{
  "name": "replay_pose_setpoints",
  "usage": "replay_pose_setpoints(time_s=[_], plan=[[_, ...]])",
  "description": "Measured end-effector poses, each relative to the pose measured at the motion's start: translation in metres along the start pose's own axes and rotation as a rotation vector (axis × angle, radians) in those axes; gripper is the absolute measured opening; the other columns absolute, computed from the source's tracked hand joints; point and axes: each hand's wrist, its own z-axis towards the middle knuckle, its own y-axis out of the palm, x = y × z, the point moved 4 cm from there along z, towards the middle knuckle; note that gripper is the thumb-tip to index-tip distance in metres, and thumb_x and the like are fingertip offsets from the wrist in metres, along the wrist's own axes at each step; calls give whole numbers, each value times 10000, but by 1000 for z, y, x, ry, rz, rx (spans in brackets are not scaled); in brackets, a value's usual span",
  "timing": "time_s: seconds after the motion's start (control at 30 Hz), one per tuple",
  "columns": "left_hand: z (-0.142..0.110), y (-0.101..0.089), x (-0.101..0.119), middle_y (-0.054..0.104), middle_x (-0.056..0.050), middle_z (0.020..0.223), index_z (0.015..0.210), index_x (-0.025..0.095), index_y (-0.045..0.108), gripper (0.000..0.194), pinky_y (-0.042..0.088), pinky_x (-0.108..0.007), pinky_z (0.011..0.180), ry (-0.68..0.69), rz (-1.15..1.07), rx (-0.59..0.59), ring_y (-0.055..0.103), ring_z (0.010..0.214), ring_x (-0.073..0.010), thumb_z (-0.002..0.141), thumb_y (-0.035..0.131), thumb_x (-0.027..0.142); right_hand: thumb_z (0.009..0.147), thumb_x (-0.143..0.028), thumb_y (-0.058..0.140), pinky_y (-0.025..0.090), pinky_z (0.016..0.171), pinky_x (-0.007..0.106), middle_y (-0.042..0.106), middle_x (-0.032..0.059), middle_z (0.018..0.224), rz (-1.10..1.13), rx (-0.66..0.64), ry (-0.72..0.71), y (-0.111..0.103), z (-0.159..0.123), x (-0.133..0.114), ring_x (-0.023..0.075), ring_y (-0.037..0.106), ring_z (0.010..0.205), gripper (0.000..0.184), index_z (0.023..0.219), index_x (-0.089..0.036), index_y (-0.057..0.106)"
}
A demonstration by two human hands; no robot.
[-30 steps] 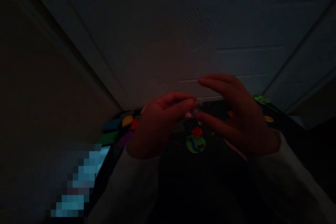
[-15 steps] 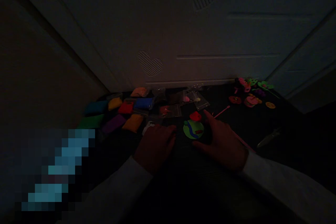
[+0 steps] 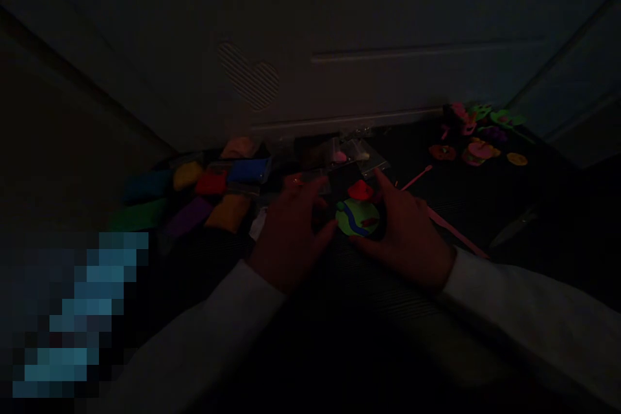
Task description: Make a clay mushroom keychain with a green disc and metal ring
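The scene is very dark. A green clay disc point(image 3: 358, 218) with a blue squiggle and a red bit lies on a dark mat point(image 3: 436, 284), with a red clay piece point(image 3: 359, 190) just behind it. My left hand point(image 3: 291, 233) rests at the disc's left edge, fingers loosely curled and touching it. My right hand point(image 3: 407, 226) lies at the disc's right edge, fingers extended along it. Both hands frame the disc; whether they grip it is unclear. White sleeves cover both arms.
Several coloured clay packets point(image 3: 213, 187) lie to the left. Clear small bags point(image 3: 359, 154) sit behind the disc. Finished clay shapes point(image 3: 478, 136) are at the far right, a pink stick point(image 3: 451, 229) beside my right hand. A white panelled door point(image 3: 339, 45) stands behind.
My hands came down from in front of the door to the mat, then closed in on the green disc from both sides. The camera tilted downward.
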Motion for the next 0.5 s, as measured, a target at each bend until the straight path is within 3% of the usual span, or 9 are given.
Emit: replay_pose_setpoints(time_s=[0.23,0.5], plan=[[21,16,12,622,-49,943,1296,143,344,633,369,-422,904,-25,27,-132,502,1008,-256,712,578,218,652,-497,596,343,847,487,559,151,1104,6,-27,-6,0,1,-1,321,486,1016,932,1384,-94,182],[26,16,12,617,-31,866,1279,149,378,622,394,-385,857,-63,11,-176,531,933,-237,688,565,197,661,-499,584,330,856,484,553,144,1115,27,-13,-2,0,2,1,323,481,1024,915,1386,-118,178]])
